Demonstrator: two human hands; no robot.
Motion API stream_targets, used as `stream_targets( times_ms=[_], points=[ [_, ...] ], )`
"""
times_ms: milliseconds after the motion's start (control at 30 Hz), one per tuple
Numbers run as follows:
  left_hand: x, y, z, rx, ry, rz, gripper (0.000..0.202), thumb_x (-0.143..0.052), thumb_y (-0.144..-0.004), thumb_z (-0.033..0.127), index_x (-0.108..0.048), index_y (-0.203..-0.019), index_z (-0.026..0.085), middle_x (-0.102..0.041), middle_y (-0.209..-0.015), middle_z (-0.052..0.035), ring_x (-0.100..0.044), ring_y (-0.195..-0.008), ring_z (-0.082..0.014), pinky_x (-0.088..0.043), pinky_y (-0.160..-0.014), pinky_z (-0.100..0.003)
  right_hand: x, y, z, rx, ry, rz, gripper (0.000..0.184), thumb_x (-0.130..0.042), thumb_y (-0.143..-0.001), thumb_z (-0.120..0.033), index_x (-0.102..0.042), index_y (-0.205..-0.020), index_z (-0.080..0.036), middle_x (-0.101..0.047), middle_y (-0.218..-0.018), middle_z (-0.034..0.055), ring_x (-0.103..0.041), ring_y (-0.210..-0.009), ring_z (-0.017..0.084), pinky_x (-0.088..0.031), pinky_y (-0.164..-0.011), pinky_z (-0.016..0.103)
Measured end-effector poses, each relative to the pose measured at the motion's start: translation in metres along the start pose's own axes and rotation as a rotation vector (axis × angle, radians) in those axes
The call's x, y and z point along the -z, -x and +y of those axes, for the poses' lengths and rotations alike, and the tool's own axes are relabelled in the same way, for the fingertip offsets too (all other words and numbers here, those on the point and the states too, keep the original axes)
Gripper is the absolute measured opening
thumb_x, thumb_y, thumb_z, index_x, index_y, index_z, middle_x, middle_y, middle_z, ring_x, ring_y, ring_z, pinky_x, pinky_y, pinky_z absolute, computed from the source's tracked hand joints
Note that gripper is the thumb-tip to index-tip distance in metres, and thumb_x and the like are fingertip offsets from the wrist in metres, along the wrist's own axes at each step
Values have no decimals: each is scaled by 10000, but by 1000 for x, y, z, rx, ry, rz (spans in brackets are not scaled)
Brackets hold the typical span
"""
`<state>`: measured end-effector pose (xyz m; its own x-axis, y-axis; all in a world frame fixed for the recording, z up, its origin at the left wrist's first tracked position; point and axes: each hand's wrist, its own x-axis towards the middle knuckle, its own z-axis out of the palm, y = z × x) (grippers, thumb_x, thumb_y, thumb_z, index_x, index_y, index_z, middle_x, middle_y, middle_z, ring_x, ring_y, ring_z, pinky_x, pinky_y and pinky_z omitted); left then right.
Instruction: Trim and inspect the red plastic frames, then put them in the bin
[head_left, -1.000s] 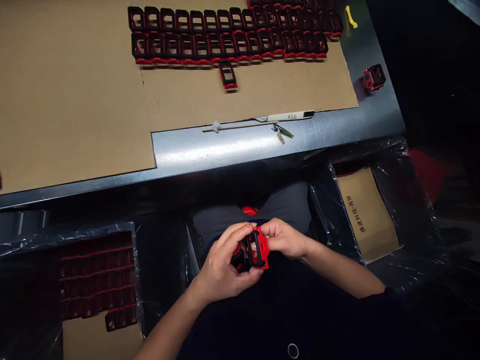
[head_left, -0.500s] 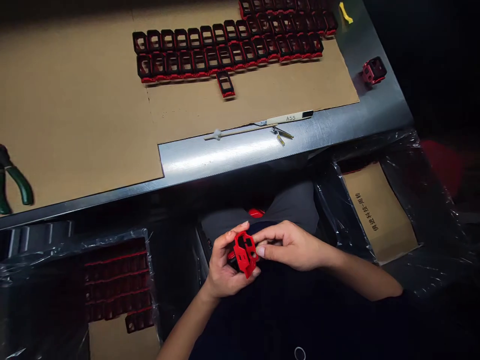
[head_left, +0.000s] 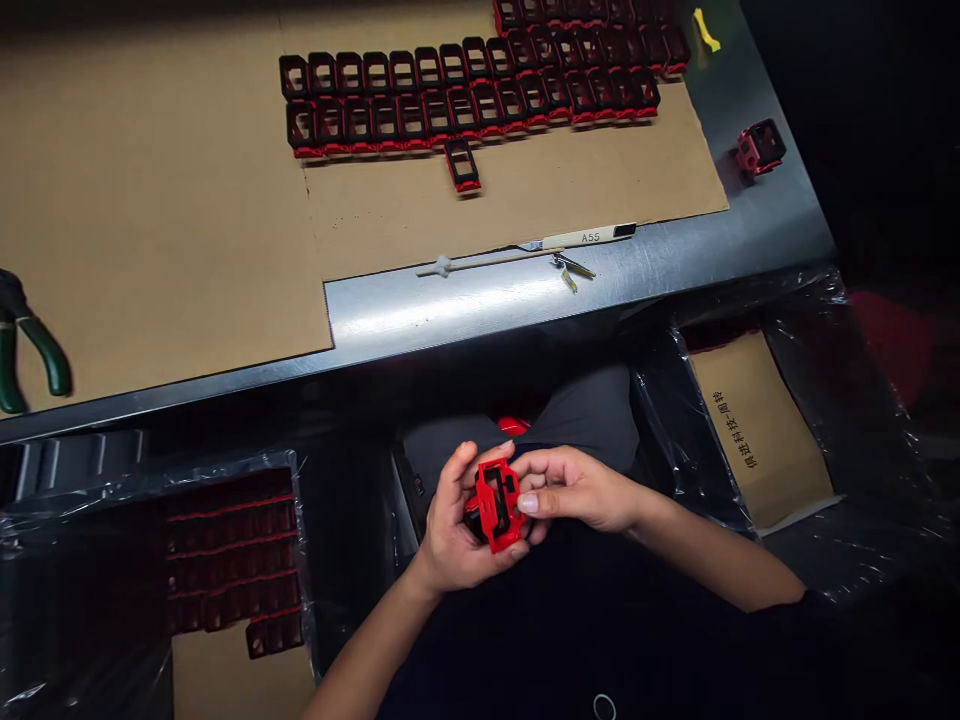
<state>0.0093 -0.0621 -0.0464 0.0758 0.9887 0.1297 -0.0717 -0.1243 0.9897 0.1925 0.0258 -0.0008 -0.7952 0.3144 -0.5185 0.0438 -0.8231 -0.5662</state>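
Low in the view, a red-and-black moulded plastic frame (head_left: 496,505) sits between my hands, with a darker piece behind it. My left hand (head_left: 457,525) cradles it from below and the left side. My right hand (head_left: 574,490) pinches its right edge with the fingertips. Part of the piece behind is hidden by my fingers. A small red object (head_left: 513,426) lies beyond my hands, on my grey trousers.
Rows of black-and-red frames stand on cardboard (head_left: 187,230) atop a steel table (head_left: 450,310). A white A55 knife (head_left: 589,237) and green-handled pliers (head_left: 37,355) lie there. Plastic-lined boxes (head_left: 232,550) sit either side of my lap, the left holding stacked frames.
My hands have turned the red frame to a more upright position, and my right fingers now hold its right edge. The whole view has shifted slightly.
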Motion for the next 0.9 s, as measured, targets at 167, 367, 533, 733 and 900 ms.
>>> stream_targets(
  times_ms=[167,367,533,733,900],
  points=[
    [-2,1,1,78,52,19,849,-819,-767,423,-346,-1452,258,-552,-1445,-221,-630,-1253,-324,-529,-1026,-479,-4,-3,0,-16,-46,22,462,-830,-752,-472,-636,-998,-133,-707,-782,5,-696,-649,108,-575,-598,207],
    [-5,-6,6,125,35,21,767,-838,-730,453,-392,-1320,249,-549,-1436,-217,-640,-1225,-324,-547,-984,-484,-5,-4,0,-15,-70,58,472,-849,-722,-479,-614,-943,-133,-696,-758,-9,-678,-621,89,-580,-590,199],
    [-7,-12,7,119,-31,17,731,-817,-733,508,-418,-1280,234,-572,-1379,-198,-661,-1171,-310,-567,-945,-472,-4,-3,1,-3,-55,68,489,-840,-721,-508,-607,-935,-134,-689,-753,-11,-670,-613,95,-574,-580,211],
    [-6,-15,5,72,-98,-39,743,-805,-746,507,-388,-1304,249,-554,-1384,-184,-633,-1205,-314,-560,-955,-503,-3,-2,2,41,-50,77,463,-850,-719,-481,-611,-913,-135,-678,-771,-6,-659,-634,95,-560,-591,213],
    [-7,-17,5,83,-128,-69,746,-783,-766,519,-365,-1325,254,-537,-1396,-192,-633,-1199,-322,-554,-954,-533,0,-1,3,69,-44,83,465,-850,-718,-482,-620,-925,-135,-674,-796,6,-648,-665,103,-547,-598,220]
  ],
)
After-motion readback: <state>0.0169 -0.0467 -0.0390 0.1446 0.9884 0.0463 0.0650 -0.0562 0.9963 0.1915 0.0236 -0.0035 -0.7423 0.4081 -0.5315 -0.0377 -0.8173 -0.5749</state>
